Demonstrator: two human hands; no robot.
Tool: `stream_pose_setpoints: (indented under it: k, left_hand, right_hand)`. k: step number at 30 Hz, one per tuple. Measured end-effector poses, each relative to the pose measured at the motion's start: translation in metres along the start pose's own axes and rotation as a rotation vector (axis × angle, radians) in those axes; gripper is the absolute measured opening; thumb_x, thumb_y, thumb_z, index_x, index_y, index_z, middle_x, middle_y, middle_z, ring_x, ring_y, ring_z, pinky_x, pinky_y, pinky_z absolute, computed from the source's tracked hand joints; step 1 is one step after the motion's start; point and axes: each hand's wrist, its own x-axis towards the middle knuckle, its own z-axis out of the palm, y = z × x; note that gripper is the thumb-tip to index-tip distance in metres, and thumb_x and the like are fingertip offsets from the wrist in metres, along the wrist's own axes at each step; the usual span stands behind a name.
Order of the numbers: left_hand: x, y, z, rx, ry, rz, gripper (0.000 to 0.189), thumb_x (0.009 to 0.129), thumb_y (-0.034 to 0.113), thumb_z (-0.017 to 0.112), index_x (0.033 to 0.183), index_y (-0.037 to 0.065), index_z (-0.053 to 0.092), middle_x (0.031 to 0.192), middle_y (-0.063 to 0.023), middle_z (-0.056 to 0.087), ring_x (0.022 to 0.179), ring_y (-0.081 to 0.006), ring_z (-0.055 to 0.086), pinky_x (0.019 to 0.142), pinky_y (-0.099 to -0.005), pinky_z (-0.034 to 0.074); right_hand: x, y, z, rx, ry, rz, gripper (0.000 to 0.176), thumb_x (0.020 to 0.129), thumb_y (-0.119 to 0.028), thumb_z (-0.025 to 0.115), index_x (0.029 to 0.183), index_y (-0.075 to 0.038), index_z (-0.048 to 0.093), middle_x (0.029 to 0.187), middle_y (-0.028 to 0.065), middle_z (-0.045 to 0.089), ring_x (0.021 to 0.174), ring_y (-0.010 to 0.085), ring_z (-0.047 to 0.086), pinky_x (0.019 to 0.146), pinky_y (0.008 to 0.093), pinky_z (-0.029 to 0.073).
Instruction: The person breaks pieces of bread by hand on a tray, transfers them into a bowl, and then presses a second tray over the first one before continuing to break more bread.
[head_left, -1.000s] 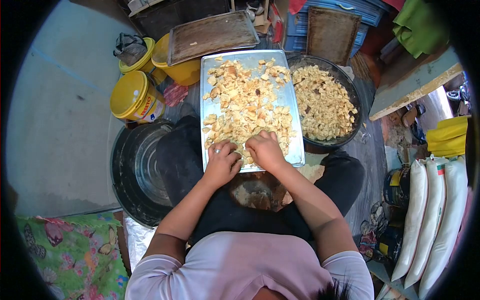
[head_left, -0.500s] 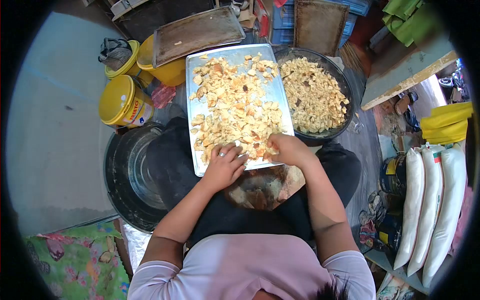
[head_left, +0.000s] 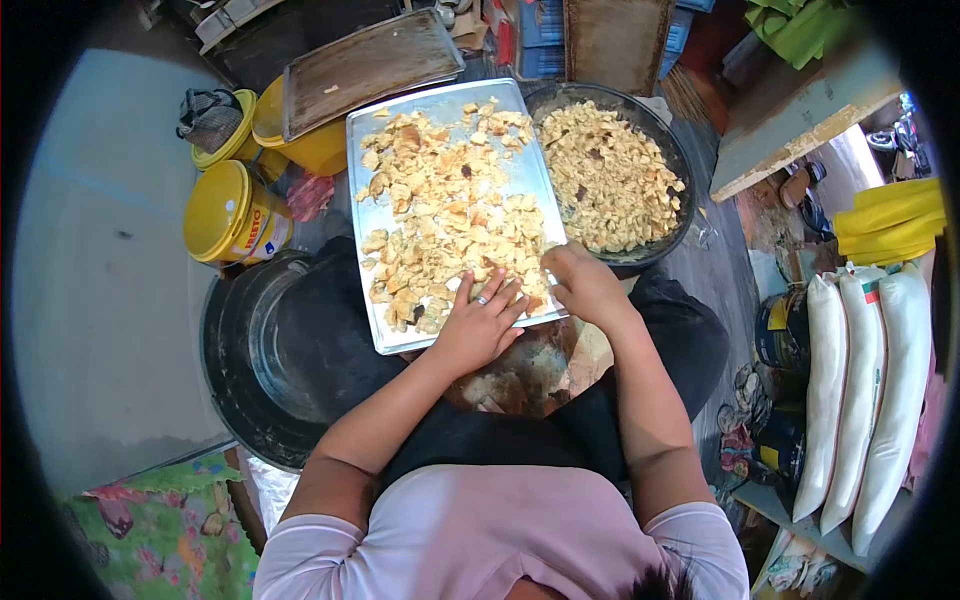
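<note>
A metal baking tray (head_left: 356, 262) lies tilted across my lap, spread with torn, golden bread pieces (head_left: 445, 225). My left hand (head_left: 484, 322) rests open near the tray's front edge, fingers spread over the bread pieces, a ring on one finger. At the tray's right edge, near the front corner, is my right hand (head_left: 584, 286) with its fingers curled in. What those fingers hold, if anything, is hidden. Beyond that hand stands a round black basin (head_left: 689, 205), heaped with more of the same broken pieces.
Yellow buckets (head_left: 215, 210) stand at the left, with an empty-looking black tub (head_left: 222, 375) nearer me. Dark, worn trays (head_left: 375, 70) lean behind. White filled sacks (head_left: 850, 390) stand on the right, below a yellow cloth (head_left: 890, 222).
My left hand has moved right along the tray's front, its fingers spreading out. My right hand has shifted from over the pieces to the tray's right edge. The view has shifted slightly.
</note>
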Motion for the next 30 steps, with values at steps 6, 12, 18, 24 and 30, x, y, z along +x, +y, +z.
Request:
stream_pose_setpoints:
  k: [6,12,18,24,30]
  left_hand:
    - [0.015,0.008,0.003,-0.058,0.077,-0.066,0.045,0.086,0.032,0.06,0.126,0.011,0.054,0.136,-0.0089,0.047,0.132,-0.028,0.037,0.108,-0.0573,0.018]
    - [0.02,0.005,0.011,-0.04,0.039,0.097,0.043,0.086,0.031,0.061,0.124,0.013,0.055,0.134,-0.0093,0.048,0.132,-0.0281,0.038,0.109,-0.0564,0.016]
    - [0.02,0.009,0.004,-0.098,0.125,0.038,0.034,0.083,0.029,0.063,0.113,0.013,0.06,0.126,-0.0082,0.052,0.126,-0.0275,0.042,0.107,-0.0545,0.021]
    - [0.017,0.002,-0.006,-0.023,0.128,0.011,0.025,0.083,0.029,0.064,0.101,0.012,0.062,0.122,-0.0086,0.052,0.124,-0.0272,0.042,0.106,-0.053,0.023]
    - [0.004,-0.025,-0.021,-0.091,0.264,-0.194,0.031,0.084,0.032,0.064,0.107,0.011,0.061,0.125,-0.0098,0.051,0.129,-0.0293,0.04,0.107,-0.0539,0.021]
  right_hand:
    - [0.006,0.009,0.017,-0.064,0.283,-0.233,0.043,0.072,-0.005,0.06,0.114,-0.012,0.059,0.106,0.0092,0.057,0.109,0.0309,0.052,0.087,0.0443,0.042]
    - [-0.001,0.013,0.003,-0.189,0.039,-0.05,0.033,0.073,-0.007,0.059,0.105,-0.011,0.063,0.104,0.0086,0.058,0.105,0.0305,0.053,0.087,0.042,0.041]
    - [0.001,0.017,0.001,0.09,0.054,-0.02,0.032,0.073,-0.009,0.061,0.105,-0.011,0.064,0.101,0.0098,0.058,0.101,0.0315,0.054,0.087,0.0423,0.041]
    - [0.008,0.003,0.012,-0.089,0.061,-0.13,0.038,0.074,-0.017,0.068,0.111,-0.011,0.064,0.104,0.01,0.056,0.102,0.0303,0.054,0.087,0.0415,0.043]
    - [0.019,0.007,0.002,0.096,0.15,-0.14,0.039,0.077,-0.022,0.068,0.113,-0.009,0.062,0.111,0.0116,0.055,0.107,0.0309,0.053,0.091,0.0416,0.042]
